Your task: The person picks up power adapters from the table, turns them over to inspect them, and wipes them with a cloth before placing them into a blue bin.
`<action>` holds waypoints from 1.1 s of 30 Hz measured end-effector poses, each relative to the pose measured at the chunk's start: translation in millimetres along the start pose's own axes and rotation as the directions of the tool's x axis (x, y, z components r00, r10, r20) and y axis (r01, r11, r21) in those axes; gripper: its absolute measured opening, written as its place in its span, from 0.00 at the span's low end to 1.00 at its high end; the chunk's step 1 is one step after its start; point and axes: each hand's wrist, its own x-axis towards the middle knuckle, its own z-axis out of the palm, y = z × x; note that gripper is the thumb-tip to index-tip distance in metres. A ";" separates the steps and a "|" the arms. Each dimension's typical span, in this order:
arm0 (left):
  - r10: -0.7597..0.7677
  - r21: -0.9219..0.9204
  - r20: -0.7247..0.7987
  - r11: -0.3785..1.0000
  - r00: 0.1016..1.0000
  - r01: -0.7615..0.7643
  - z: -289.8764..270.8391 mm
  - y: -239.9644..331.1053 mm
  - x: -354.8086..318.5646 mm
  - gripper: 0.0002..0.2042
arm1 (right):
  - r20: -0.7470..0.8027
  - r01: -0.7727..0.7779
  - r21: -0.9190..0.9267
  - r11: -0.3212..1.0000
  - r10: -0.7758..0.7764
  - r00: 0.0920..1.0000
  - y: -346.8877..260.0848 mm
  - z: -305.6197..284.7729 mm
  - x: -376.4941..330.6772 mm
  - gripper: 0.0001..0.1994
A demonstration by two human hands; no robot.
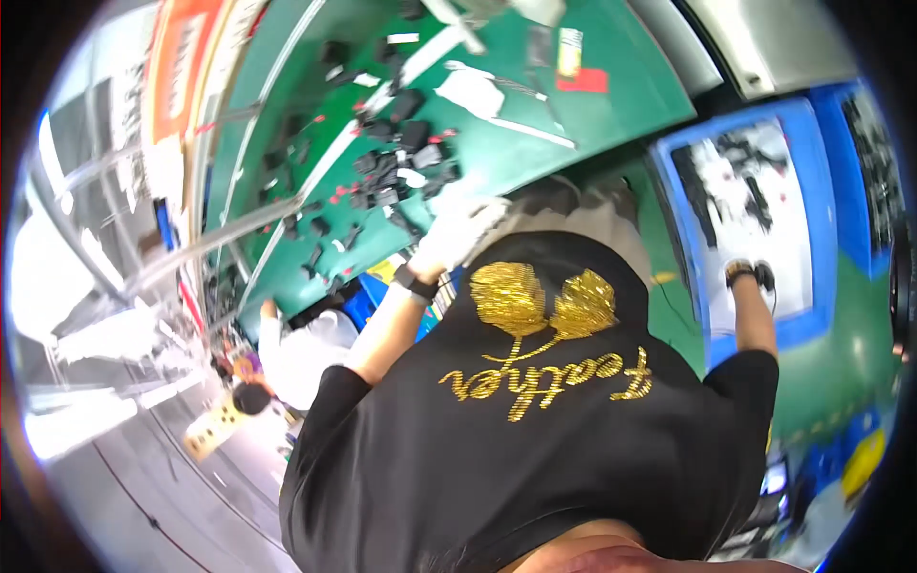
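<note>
My left hand (466,229), in a white glove and with a dark band at the wrist, is at the near edge of the green table (611,119). Glare and blur wash out its fingers, so I cannot tell if they hold anything. Beside it lies a heap of small black parts (387,177) with bits of red and white. My right hand (755,275), a band on its wrist, reaches into a blue crate (820,210) at the right. Something dark covers or sits at its fingers, which I cannot make out. Black parts (755,196) lie on the crate's white bottom.
A white bag-like item (473,91), a red card (583,80) and a yellow-labelled item (569,53) lie farther back on the table. Another blue crate (864,172) with dark parts stands at far right. A person in white (320,353) is at the left, by metal framing (224,234).
</note>
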 end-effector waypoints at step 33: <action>0.340 -0.919 -0.363 -0.286 0.868 -0.272 -215.0 -66.8 64.1 0.22 | -0.588 0.243 0.518 0.820 0.136 0.797 -322.6 -438.7 217.1 0.32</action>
